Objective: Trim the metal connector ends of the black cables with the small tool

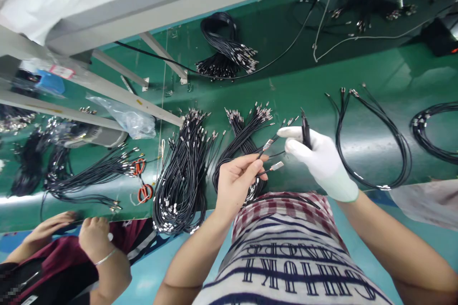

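My bare left hand is closed on black cables whose flat silver end connectors stick out past the fingers to the right. In a white glove, my right hand grips a slim black pen-like tool, its dark tip pointing up and away from me. The gloved fingertips are close to the cable ends, just right of my left hand; whether they touch a cable I cannot tell. Beneath and behind my left hand lies a looped cable bundle with many silver ends. A larger cable bundle sits left of it.
Orange-handled scissors lie left on the green table. Loose cable coils rest at right, another bundle at the back. A grey shelf overhangs the far side. A co-worker's hands are at lower left.
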Action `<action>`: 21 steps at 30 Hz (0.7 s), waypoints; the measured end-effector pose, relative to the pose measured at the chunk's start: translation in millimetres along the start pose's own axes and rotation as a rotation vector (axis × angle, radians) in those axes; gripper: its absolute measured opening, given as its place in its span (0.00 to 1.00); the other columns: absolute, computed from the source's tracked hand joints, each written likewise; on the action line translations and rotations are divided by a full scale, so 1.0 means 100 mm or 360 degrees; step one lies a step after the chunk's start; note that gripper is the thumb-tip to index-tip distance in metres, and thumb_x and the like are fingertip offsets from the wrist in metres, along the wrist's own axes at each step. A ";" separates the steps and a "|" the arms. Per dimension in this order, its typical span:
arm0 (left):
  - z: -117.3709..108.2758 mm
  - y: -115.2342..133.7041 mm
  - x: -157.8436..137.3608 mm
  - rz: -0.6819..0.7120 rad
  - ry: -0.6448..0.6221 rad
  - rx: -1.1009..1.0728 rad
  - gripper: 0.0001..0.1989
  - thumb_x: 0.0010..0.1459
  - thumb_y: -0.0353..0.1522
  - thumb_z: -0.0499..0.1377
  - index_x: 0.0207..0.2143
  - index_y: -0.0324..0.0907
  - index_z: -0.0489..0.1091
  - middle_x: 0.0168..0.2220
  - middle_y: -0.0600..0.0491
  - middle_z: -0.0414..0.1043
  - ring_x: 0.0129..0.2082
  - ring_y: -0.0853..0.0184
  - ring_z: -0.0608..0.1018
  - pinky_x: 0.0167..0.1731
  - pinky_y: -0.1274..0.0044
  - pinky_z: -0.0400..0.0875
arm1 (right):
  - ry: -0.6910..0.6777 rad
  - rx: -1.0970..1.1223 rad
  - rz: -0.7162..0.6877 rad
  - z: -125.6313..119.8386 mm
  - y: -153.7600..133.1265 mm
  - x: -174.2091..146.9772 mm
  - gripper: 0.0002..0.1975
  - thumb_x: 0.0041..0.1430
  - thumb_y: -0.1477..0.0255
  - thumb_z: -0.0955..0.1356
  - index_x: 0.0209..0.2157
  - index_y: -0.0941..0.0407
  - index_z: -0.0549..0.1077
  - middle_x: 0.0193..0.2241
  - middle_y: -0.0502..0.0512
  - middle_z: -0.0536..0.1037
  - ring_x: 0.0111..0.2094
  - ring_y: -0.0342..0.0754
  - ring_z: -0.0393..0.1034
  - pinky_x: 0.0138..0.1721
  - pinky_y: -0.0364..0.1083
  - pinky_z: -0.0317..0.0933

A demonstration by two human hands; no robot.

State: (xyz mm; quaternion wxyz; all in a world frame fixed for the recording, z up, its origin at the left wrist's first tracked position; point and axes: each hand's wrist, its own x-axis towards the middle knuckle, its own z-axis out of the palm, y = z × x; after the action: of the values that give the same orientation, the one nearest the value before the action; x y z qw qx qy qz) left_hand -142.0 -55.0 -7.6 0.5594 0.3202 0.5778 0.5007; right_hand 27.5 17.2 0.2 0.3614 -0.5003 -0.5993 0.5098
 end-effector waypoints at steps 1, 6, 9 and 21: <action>0.01 0.01 -0.01 0.0018 -0.0005 0.0019 0.11 0.55 0.36 0.65 0.36 0.37 0.78 0.22 0.53 0.73 0.22 0.75 0.73 0.19 0.87 0.62 | -0.0043 0.0106 0.0031 0.04 -0.03 0.03 0.16 0.54 0.63 0.69 0.41 0.58 0.77 0.28 0.52 0.76 0.26 0.43 0.67 0.27 0.43 0.62; 0.02 0.02 -0.04 0.0136 -0.0047 0.0149 0.11 0.56 0.35 0.64 0.39 0.38 0.75 0.23 0.57 0.69 0.23 0.75 0.71 0.26 0.83 0.69 | -0.0172 0.0329 0.0117 0.15 -0.08 0.04 0.12 0.51 0.63 0.71 0.30 0.59 0.76 0.25 0.52 0.75 0.26 0.42 0.66 0.27 0.42 0.61; 0.04 -0.01 -0.04 0.0264 0.0018 0.0278 0.13 0.56 0.34 0.64 0.44 0.40 0.75 0.20 0.59 0.66 0.21 0.77 0.68 0.24 0.85 0.64 | -0.0196 0.0285 0.0131 0.15 -0.03 0.01 0.11 0.53 0.64 0.70 0.31 0.59 0.75 0.25 0.51 0.73 0.25 0.42 0.64 0.27 0.42 0.60; 0.11 -0.09 -0.07 0.0695 0.0401 0.0489 0.06 0.54 0.29 0.65 0.36 0.42 0.80 0.35 0.52 0.81 0.31 0.70 0.80 0.31 0.80 0.76 | -0.0502 0.0005 -0.0021 -0.09 0.18 -0.43 0.17 0.69 0.59 0.58 0.36 0.56 0.68 0.23 0.48 0.66 0.23 0.39 0.58 0.24 0.40 0.54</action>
State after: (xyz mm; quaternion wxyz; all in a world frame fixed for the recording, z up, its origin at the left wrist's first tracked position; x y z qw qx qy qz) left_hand -128.1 -62.0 -12.4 0.3073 0.4532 0.6291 0.5517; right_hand 50.6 -22.1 -12.4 0.2670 -0.4094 -0.6511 0.5807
